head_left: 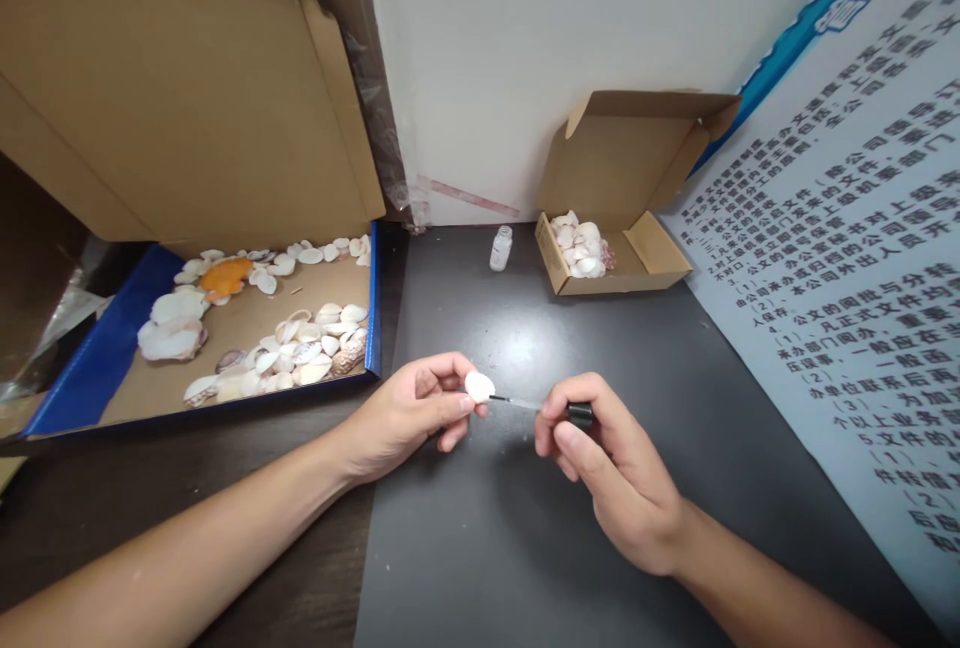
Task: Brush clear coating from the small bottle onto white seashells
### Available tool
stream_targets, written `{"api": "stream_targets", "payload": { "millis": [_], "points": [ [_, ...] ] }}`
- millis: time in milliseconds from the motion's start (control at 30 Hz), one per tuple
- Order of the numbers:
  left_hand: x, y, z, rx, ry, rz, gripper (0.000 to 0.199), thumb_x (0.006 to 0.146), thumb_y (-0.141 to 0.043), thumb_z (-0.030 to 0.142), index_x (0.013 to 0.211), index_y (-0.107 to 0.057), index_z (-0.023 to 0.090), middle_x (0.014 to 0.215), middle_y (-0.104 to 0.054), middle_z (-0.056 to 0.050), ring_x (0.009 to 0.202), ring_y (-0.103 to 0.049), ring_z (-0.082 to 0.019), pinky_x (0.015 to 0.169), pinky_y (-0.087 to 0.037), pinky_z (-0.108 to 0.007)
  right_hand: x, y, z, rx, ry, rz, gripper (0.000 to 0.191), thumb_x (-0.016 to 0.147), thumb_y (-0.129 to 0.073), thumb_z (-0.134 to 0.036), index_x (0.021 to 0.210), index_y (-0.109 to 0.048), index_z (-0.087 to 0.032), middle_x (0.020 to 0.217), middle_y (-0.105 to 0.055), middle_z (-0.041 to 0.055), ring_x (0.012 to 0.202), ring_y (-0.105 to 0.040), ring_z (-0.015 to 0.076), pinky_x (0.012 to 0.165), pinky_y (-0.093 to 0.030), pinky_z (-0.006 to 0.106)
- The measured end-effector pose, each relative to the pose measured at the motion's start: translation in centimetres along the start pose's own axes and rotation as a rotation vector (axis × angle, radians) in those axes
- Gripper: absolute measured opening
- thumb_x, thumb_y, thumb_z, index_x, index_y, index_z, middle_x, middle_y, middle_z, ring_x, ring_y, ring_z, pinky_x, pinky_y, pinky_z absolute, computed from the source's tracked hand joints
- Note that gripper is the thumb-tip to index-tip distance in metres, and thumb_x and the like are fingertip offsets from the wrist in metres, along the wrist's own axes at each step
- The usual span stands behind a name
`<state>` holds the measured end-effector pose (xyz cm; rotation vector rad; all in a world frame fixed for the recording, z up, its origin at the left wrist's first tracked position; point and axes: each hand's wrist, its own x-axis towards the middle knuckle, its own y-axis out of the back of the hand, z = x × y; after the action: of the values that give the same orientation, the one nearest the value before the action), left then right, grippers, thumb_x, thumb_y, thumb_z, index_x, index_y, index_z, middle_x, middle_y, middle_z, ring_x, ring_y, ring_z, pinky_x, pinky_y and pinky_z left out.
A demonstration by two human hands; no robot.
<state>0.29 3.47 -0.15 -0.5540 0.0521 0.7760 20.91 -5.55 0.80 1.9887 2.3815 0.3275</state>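
My left hand [409, 413] pinches a white seashell [480, 387] between thumb and fingers, the shell showing at the fingertips. My right hand [626, 478] grips a black-capped applicator brush [521, 403] by its cap. Brush axis: nearly crosswise, tip pointing left to the shell's lower right edge, apparently touching. Relative to my right grip, the shell lies left and slightly farther off; left hand nearer, holding it.

Looks from head height, forward and down onto the black worktop [450, 548]; sits near, above and behind the left hand [411, 413] and right hand [621, 473]; reaches past the worktop's far edge up to the white panel [600, 18].
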Motion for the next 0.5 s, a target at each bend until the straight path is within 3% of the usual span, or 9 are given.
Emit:
{"api": "stream_targets", "payload": {
  "millis": [100, 233, 333, 500],
  "points": [
    [-0.02, -0.06, 0.07, 0.021, -0.005, 0.004, 0.023, 0.078, -0.076, 0.03, 0.084, -0.061, 0.013, 0.075, -0.063, 0.0, 0.048, -0.048, -0.004, 0.047, -0.03, -0.019, 0.0, -0.04, -0.08, -0.035, -0.04, -0.045, 0.01, 0.103, -0.04, -0.032, 0.104, -0.048, -0.026, 0.081, -0.055, -0.0027, 0.059, -0.042, 0.0099, 0.054, -0.036, 0.023],
    [-0.12, -0.2, 0.1, 0.02, -0.007, 0.003, 0.021, 0.078, -0.075, 0.029, 0.084, -0.061, 0.014, 0.075, -0.063, 0.001, 0.048, -0.047, -0.004, 0.047, -0.031, -0.019, 0.35, 0.0, -0.01, -0.119, -0.14, 0.032, 0.01, 0.103, -0.041, -0.033, 0.102, -0.049, -0.025, 0.077, -0.053, -0.0034, 0.055, -0.039, 0.0095, 0.052, -0.033, 0.024],
    [-0.14, -0.24, 0.08, 0.018, -0.01, 0.003, 0.021, 0.079, -0.074, 0.029, 0.085, -0.061, 0.014, 0.076, -0.063, 0.001, 0.048, -0.047, -0.004, 0.047, -0.031, -0.019, 0.24, 0.04, -0.02, -0.075, -0.082, 0.047, 0.01, 0.103, -0.04, -0.032, 0.103, -0.048, -0.026, 0.075, -0.053, -0.0039, 0.056, -0.04, 0.0098, 0.053, -0.034, 0.023],
    [-0.07, -0.09, 0.03, 0.036, -0.013, 0.0, 0.023, 0.078, -0.075, 0.031, 0.085, -0.061, 0.014, 0.076, -0.063, 0.0, 0.048, -0.046, -0.004, 0.047, -0.03, -0.019, -0.02, -0.06, -0.2, -0.096, 0.014, -0.042, 0.008, 0.102, -0.041, -0.028, 0.104, -0.048, -0.027, 0.077, -0.054, -0.0031, 0.056, -0.041, 0.0101, 0.052, -0.035, 0.023]
  ]
}}
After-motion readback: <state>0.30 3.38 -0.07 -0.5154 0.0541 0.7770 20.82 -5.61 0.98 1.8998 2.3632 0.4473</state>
